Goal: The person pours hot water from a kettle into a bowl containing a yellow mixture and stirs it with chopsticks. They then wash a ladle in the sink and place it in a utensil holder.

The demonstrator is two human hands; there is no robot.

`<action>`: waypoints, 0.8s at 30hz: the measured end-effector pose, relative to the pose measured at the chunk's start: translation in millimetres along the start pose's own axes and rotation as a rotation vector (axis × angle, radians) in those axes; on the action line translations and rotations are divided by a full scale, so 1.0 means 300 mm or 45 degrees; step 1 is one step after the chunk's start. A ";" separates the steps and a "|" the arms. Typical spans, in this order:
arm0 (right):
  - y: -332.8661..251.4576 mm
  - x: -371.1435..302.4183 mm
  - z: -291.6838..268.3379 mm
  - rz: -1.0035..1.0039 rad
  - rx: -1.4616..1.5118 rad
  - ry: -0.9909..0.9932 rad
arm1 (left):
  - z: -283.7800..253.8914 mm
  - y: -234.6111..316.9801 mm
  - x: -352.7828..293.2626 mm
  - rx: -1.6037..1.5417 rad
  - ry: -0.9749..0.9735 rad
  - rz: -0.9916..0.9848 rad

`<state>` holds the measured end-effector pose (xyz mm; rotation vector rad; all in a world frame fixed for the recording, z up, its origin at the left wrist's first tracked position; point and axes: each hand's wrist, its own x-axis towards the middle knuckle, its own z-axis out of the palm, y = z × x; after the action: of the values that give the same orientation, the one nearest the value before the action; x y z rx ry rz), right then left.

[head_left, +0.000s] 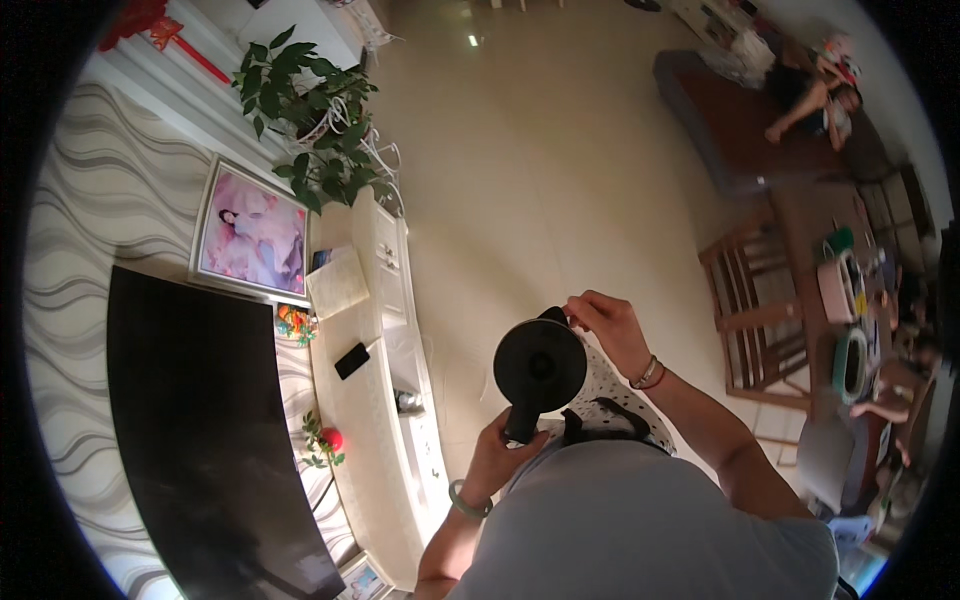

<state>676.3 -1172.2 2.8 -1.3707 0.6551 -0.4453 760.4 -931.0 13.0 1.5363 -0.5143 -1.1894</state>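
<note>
A black round thing with a stubby handle [540, 364] is held up in front of my body. Its wide face is turned up, with a darker circle at its centre; I cannot make out its exact kind. My left hand [502, 450] is wrapped round the handle at the near side. At the far right edge, the fingertips of my right hand [608, 322] pinch a small black part that sticks out from the rim. Below it hangs white cloth with black spots [610, 395], partly hidden by the round thing.
On my left a long white cabinet [350, 420] carries a black phone [352, 361], beside a large dark television [200, 430]. A leafy plant [320, 110] stands beyond. At right are a wooden chair [750, 310], a table [810, 240] and people.
</note>
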 end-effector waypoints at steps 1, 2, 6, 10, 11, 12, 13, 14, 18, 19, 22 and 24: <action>-0.026 0.079 -0.018 -0.063 -0.012 -0.029 | 0.018 0.050 0.065 -0.033 0.053 -0.010; -0.052 0.162 -0.035 -0.127 -0.024 -0.060 | 0.046 0.110 0.125 -0.067 0.107 -0.020; -0.131 0.477 -0.075 -0.182 0.036 -0.207 | 0.052 0.283 0.347 -0.143 0.223 -0.089; -0.220 0.813 -0.073 -0.073 0.037 -0.408 | -0.011 0.383 0.622 -0.221 0.340 -0.011; -0.236 0.909 -0.072 -0.007 0.047 -0.475 | -0.037 0.409 0.696 -0.205 0.361 -0.001; -0.250 1.001 -0.072 0.060 0.055 -0.537 | -0.066 0.435 0.774 -0.190 0.376 0.009; -0.266 1.089 -0.066 0.094 0.154 -0.539 | -0.096 0.460 0.850 -0.172 0.390 0.018; -0.281 1.176 -0.056 0.127 0.253 -0.538 | -0.125 0.484 0.925 -0.171 0.389 -0.010; -0.375 1.568 -0.064 0.126 0.380 -0.597 | -0.273 0.681 1.262 -0.121 0.370 -0.026; -0.395 1.652 -0.066 0.170 0.421 -0.588 | -0.303 0.734 1.344 -0.112 0.362 -0.036; -0.474 1.959 -0.079 0.032 0.301 -0.523 | -0.432 0.918 1.655 -0.072 0.291 0.041; -0.516 2.129 -0.107 -0.028 0.330 -0.525 | -0.502 1.012 1.824 -0.123 0.227 0.070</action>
<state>1144.5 -1632.5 46.2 -1.1755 0.2342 -0.2428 1193.5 -1405.6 51.5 1.5184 -0.3733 -1.0096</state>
